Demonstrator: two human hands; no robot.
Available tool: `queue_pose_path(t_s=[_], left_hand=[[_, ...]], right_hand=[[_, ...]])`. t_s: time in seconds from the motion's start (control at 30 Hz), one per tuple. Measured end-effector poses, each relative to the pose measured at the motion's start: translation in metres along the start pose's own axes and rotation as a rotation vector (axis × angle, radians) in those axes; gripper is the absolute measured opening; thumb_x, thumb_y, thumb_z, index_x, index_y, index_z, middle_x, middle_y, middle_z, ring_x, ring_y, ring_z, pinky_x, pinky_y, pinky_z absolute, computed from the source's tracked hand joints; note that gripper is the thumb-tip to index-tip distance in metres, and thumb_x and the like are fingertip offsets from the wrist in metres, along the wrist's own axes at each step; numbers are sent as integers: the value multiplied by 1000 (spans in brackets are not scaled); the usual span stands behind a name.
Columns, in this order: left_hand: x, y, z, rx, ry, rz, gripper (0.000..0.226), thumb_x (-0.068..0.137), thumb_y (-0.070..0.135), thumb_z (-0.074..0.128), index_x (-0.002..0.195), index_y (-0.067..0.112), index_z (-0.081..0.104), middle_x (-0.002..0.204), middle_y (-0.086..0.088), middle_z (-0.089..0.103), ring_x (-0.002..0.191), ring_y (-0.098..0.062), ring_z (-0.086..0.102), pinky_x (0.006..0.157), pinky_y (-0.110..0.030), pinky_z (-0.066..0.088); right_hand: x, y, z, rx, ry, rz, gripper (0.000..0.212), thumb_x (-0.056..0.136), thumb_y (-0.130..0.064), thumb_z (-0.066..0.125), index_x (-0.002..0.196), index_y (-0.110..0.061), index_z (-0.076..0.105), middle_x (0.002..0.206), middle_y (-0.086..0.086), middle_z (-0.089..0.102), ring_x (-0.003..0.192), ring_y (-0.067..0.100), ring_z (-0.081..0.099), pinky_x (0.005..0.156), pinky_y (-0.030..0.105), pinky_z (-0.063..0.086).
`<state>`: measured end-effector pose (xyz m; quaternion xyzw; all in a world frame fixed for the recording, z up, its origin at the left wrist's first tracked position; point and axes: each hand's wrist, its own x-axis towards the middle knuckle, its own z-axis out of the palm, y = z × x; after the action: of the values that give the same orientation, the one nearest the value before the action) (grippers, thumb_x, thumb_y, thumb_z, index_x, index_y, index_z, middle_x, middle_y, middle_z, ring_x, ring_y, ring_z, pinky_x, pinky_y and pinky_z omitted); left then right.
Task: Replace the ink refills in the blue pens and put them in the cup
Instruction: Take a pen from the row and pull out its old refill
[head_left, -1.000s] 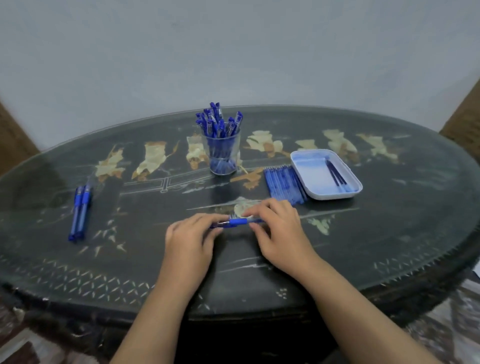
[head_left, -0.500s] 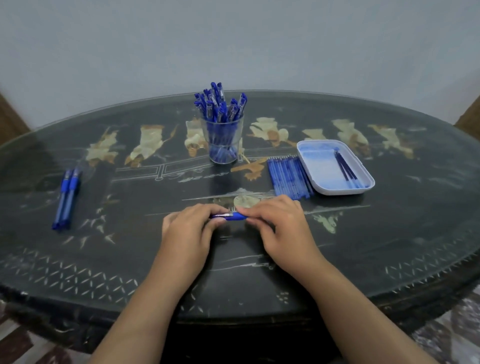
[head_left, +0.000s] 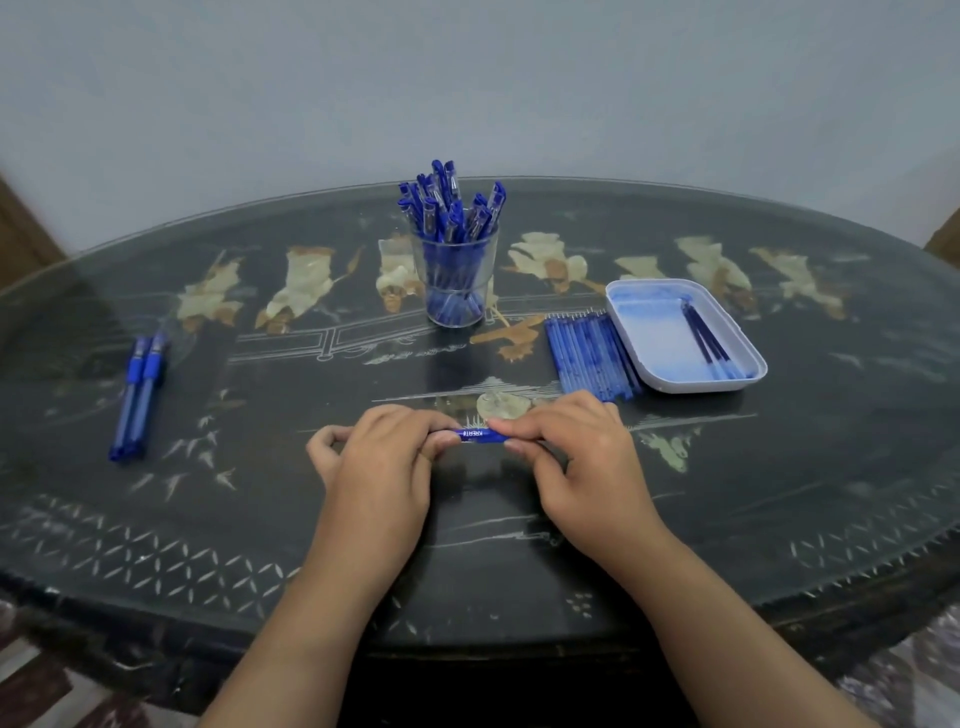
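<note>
I hold one blue pen (head_left: 480, 435) level between my two hands, just below the middle of the frame and low over the dark table (head_left: 779, 493). My left hand (head_left: 376, 467) pinches its left end with thumb and fingertips closed on it; my right hand (head_left: 582, 462) does the same on the right end, so only a short stretch of the barrel with white lettering shows between them. Whether the pen's ends are joined or apart inside my fingers I cannot tell.

Just beyond my right hand, toward the right of centre, lies a tight row of blue refills (head_left: 589, 358) flat on the table, their right side just beside a white tray (head_left: 639, 296). In the tray's right half lie a few darker refills (head_left: 709, 340), slanted.

Straight ahead of my hands, in the upper middle of the frame, stands a clear cup (head_left: 457, 283) packed with blue pens standing upright, caps up.

Far off at the left of the frame two more blue pens (head_left: 137, 395) lie side by side, touching, well apart from everything else.
</note>
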<state>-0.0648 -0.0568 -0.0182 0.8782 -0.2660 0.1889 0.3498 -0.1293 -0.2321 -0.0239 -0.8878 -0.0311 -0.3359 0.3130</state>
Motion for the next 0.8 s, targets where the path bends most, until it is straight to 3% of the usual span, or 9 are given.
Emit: queue_pose_path(t_s=[0.13, 0.23, 0.33, 0.43, 0.5, 0.7, 0.8], left_hand=[[0, 1, -1, 16, 34, -6, 23, 92, 38, 41, 86, 37, 64, 80, 26, 55, 89, 5, 51, 80, -31, 17], [5, -7, -6, -148, 127, -212, 24, 91, 28, 41, 80, 42, 58, 70, 21, 56, 79, 10, 51, 87, -46, 34], [6, -3, -8, -55, 71, -124, 17, 92, 39, 41, 86, 47, 56, 80, 30, 56, 87, 13, 46, 82, -35, 21], [8, -3, -5, -47, 11, -133, 14, 93, 34, 55, 95, 46, 62, 91, 32, 59, 97, 13, 45, 78, -28, 14], [7, -5, -5, 0, 7, -126, 16, 92, 30, 62, 99, 44, 66, 94, 28, 61, 99, 13, 45, 78, -27, 14], [8, -5, 0, 165, 18, -151, 19, 86, 36, 54, 97, 43, 67, 94, 20, 64, 103, -5, 56, 85, -35, 19], [8, -6, 2, 207, 6, -194, 16, 89, 28, 64, 94, 42, 69, 93, 17, 61, 105, -11, 56, 89, -40, 21]], right_hand=[[-1, -1, -1, -9, 9, -11, 22, 84, -14, 68, 101, -25, 76, 85, -26, 58, 86, -1, 48, 82, 30, 39], [2, 6, -7, 17, 127, 116, 22, 81, -12, 69, 96, -28, 75, 85, -25, 63, 87, 6, 55, 81, 44, 47], [1, 3, -4, -11, 96, 76, 21, 83, -13, 68, 96, -28, 75, 86, -23, 65, 88, 4, 53, 80, 39, 43], [2, 3, -2, -32, 89, 71, 16, 86, -18, 66, 95, -27, 75, 87, -20, 66, 88, 5, 53, 78, 36, 42], [2, 5, -3, -59, 105, 64, 16, 87, -19, 65, 97, -28, 74, 89, -20, 66, 88, 8, 53, 78, 35, 41], [3, 6, -1, -101, 105, 108, 15, 88, -24, 63, 98, -30, 73, 91, -21, 66, 87, 11, 53, 77, 35, 40], [4, 6, 0, -114, 88, 99, 19, 88, -31, 57, 99, -32, 73, 91, -23, 66, 86, 14, 55, 77, 31, 35]])
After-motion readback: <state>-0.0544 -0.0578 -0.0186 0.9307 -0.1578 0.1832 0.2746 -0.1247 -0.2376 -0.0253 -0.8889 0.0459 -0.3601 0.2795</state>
